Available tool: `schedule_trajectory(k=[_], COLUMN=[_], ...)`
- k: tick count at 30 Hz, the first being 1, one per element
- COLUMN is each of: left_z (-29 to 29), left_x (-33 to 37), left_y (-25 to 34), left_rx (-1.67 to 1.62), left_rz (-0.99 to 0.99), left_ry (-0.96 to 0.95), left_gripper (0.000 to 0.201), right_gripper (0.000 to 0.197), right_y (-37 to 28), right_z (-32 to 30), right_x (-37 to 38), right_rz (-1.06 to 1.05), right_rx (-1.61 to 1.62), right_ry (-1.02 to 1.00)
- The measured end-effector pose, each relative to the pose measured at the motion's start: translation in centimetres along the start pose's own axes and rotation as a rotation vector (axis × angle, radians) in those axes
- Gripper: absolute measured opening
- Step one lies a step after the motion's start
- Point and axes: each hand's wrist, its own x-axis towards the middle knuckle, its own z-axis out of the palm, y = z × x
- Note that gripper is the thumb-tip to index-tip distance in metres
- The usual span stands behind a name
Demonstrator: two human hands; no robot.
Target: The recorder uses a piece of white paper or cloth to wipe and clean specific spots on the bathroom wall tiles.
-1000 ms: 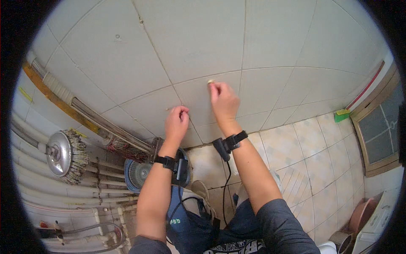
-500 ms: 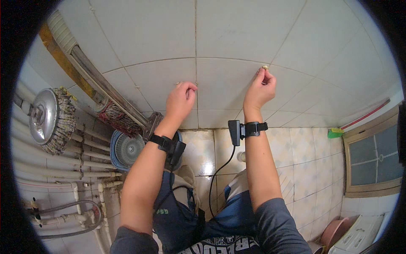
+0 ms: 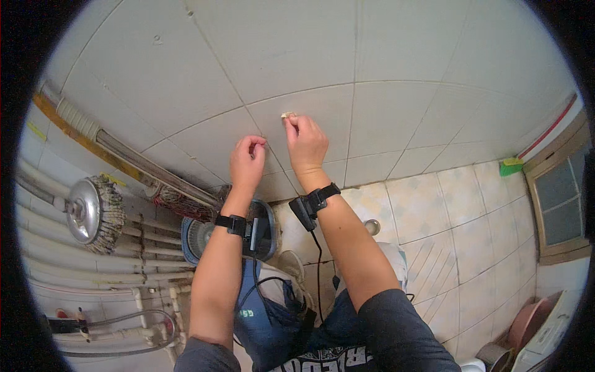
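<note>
In front of the white tiled wall (image 3: 304, 49), my right hand (image 3: 307, 144) is closed in a pinch. Between its thumb and fingertips it holds a small pale yellowish piece (image 3: 286, 115), too small for me to tell its kind. My left hand (image 3: 246, 162) is a short way to the left and slightly lower, apart from the right. Its fingers are curled together, and whatever they may hold is hidden. Both wrists carry a black strap with a small black box and a cable.
Mop handles (image 3: 133, 152) lean along the wall at left, beside a round mop head (image 3: 93, 214). Below my left forearm stands a blue bucket (image 3: 268, 239). White pipes (image 3: 111, 260) line the left side. A framed window (image 3: 561, 198) and a green dustpan-like item (image 3: 511, 166) are at right.
The view has turned, so the surroundings appear shifted rightward. My right hand has come left with the small piece, closer to my left hand. The left hand stays closed.
</note>
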Motion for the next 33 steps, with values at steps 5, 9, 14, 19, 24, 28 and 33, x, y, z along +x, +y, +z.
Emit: schedule_trajectory(k=[5,9,14,19,24,28,33], left_z=[1.3,0.7,0.3,-0.5,-1.5,-2.0,-1.1], left_x=[0.4,0.6,0.9,0.7,0.3,0.4,0.9], left_y=[-0.2,0.6,1.1,1.1,-0.7,-0.4,0.8], left_rx=[-0.114,-0.06,-0.055,-0.052,-0.12,-0.143,-0.11], left_rz=[-0.048,-0.039,-0.004,0.028,-0.09,-0.1,-0.02], left_ry=[0.021,0.071,0.063,0.059,0.051,0.06,0.105], left_gripper=[0.01,0.01,0.011,0.011,0.012,0.013,0.012], right_gripper=[0.013,0.019,0.017,0.014,0.014,0.015,0.013], right_y=[0.9,2.2,3.3,3.0,2.9,2.8,1.1], right_z=[-1.7,-4.1,-4.7,-3.0,-2.3,-2.1,-0.8], right_x=[1.1,3.1,4.2,3.5,3.3,3.2,1.0], right_rz=[0.036,0.195,0.299,0.304,0.322,0.308,0.117], right_rx=[-0.017,-0.154,-0.041,0.105,0.155,0.095,-0.021], right_ry=[-0.024,0.024,0.151,0.31,0.344,0.331,0.056])
